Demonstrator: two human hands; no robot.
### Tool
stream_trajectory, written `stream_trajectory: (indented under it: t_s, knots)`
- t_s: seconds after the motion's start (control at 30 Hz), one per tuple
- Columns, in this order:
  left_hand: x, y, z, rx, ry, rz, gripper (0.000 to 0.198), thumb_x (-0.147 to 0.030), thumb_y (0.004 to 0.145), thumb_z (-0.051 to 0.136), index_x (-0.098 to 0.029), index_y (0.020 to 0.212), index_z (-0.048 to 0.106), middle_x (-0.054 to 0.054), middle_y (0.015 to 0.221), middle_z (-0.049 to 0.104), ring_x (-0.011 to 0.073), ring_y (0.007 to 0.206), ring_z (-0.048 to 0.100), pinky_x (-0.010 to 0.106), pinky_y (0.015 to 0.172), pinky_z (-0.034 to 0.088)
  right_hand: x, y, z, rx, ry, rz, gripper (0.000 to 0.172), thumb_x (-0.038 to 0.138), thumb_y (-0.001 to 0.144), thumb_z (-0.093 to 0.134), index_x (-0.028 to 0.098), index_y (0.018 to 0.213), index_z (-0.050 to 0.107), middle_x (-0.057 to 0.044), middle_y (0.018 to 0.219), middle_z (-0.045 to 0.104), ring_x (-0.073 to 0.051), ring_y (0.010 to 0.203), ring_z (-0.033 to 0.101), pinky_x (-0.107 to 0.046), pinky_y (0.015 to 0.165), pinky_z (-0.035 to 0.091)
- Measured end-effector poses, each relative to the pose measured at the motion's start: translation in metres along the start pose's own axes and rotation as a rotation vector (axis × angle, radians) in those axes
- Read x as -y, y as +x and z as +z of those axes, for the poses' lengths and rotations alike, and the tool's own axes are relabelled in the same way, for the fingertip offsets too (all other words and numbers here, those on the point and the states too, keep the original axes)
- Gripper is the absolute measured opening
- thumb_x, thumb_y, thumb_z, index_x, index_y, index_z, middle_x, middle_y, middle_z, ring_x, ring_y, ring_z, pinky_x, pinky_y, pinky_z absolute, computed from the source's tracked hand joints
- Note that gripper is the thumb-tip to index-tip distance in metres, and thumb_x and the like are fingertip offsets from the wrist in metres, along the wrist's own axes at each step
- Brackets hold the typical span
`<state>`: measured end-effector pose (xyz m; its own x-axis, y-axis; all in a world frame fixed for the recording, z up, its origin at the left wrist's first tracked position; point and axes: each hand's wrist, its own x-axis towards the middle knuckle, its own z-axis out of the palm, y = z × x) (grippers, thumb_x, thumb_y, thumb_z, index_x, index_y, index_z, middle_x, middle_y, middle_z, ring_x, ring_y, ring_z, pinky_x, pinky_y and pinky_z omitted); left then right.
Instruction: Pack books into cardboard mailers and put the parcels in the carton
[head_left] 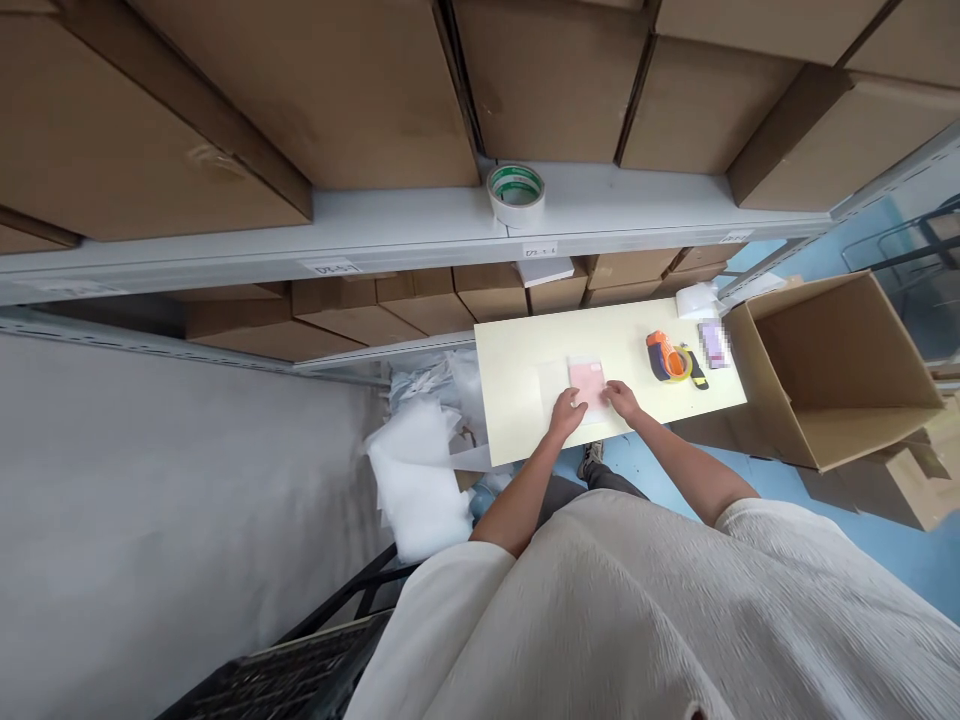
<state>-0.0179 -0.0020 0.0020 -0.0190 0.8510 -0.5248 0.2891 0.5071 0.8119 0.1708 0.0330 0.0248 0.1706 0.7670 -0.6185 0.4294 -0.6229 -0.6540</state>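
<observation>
A small pink flat item in a clear plastic sleeve (586, 381) lies on a pale yellow table (517, 360). My left hand (567, 412) rests at its near left corner, fingers curled down onto the sleeve. At the near right corner, my right hand (619, 398) pinches the sleeve's edge. Both hands press on the packet, and it lies flat on the table.
An orange tape dispenser (670, 357) and a blurred purple object (712, 343) lie to the right on the table. An open cardboard box (832, 370) stands beyond the table's right end. A tape roll (516, 193) sits on the shelf among cardboard boxes. White foam sheets (416, 480) pile at the left.
</observation>
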Motion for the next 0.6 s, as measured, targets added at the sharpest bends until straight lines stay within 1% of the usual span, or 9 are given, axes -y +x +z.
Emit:
stream_trajectory:
  t_s: [0.07,0.17,0.3,0.4,0.5,0.6]
  knots:
    - [-0.003,0.003,0.007,0.016,-0.010,0.000,0.041,-0.017,0.092,0.071,-0.023,0.132,0.067,0.013,0.151,0.068,0.0273,0.138,0.068,0.039,0.114,0.054,-0.002,0.006,-0.010,-0.005,0.022,0.008,0.052,0.034,0.083,0.068,0.018,0.132,0.071,-0.012,0.123,0.077,-0.027,0.113,0.072,-0.037,0.100,0.058]
    - [-0.005,0.007,0.010,0.040,-0.020,-0.014,0.039,-0.017,0.093,0.070,-0.023,0.132,0.067,0.013,0.152,0.067,0.0266,0.140,0.067,0.036,0.111,0.056,-0.003,0.012,-0.020,0.014,0.044,0.028,0.053,0.035,0.083,0.069,0.017,0.133,0.070,-0.012,0.123,0.077,-0.027,0.114,0.072,-0.037,0.099,0.058]
    - [-0.004,0.009,0.009,0.057,-0.002,-0.025,0.037,-0.018,0.096,0.069,-0.023,0.132,0.065,0.012,0.153,0.066,0.0245,0.140,0.067,0.034,0.110,0.055,0.001,0.016,-0.023,0.035,0.077,0.058,0.053,0.039,0.085,0.072,0.018,0.134,0.069,-0.012,0.121,0.076,-0.026,0.112,0.072,-0.035,0.097,0.058]
    - [-0.004,0.009,0.009,0.051,0.003,-0.023,0.035,-0.018,0.096,0.069,-0.023,0.131,0.066,0.013,0.153,0.066,0.0245,0.140,0.067,0.034,0.110,0.055,0.007,0.015,-0.020,0.026,0.150,0.070,0.054,0.041,0.087,0.070,0.018,0.136,0.066,-0.010,0.115,0.077,-0.024,0.106,0.073,-0.034,0.093,0.059]
    - [-0.004,0.006,0.006,0.020,-0.005,0.011,0.029,-0.014,0.094,0.068,-0.020,0.122,0.069,0.015,0.146,0.069,0.0255,0.136,0.069,0.038,0.114,0.054,0.017,0.010,-0.016,0.036,0.224,0.069,0.046,0.042,0.090,0.067,0.020,0.130,0.067,-0.007,0.103,0.077,-0.021,0.093,0.074,-0.032,0.082,0.059]
    - [-0.003,0.002,0.000,-0.036,-0.024,0.053,0.023,-0.012,0.092,0.067,-0.019,0.113,0.071,0.015,0.134,0.073,0.0260,0.125,0.073,0.041,0.114,0.054,0.029,0.001,-0.010,0.082,0.288,0.030,0.033,0.045,0.094,0.064,0.021,0.117,0.070,-0.005,0.097,0.077,-0.019,0.087,0.074,-0.028,0.076,0.058]
